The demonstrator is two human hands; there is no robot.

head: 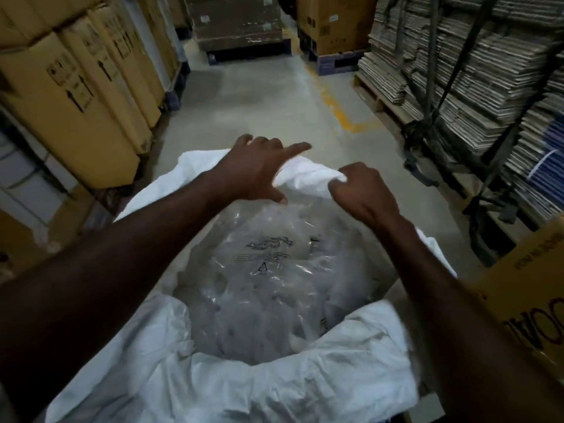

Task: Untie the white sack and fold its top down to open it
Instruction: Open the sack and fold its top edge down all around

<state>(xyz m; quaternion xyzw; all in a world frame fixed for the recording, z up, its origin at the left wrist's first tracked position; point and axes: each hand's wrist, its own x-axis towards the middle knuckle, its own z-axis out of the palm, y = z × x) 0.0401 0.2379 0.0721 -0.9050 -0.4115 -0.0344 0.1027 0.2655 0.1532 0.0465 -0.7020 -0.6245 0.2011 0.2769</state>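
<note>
I see the white sack [232, 389] open below both hands. My right hand [363, 193] grips its far rim; my left hand [256, 172] rests open-fingered beside it, above clear plastic bags [271, 285].

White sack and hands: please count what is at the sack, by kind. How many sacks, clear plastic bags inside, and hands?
White sack: 1
Clear plastic bag inside it: 1
Hands: 2, left hand, right hand
Total: 4
</note>
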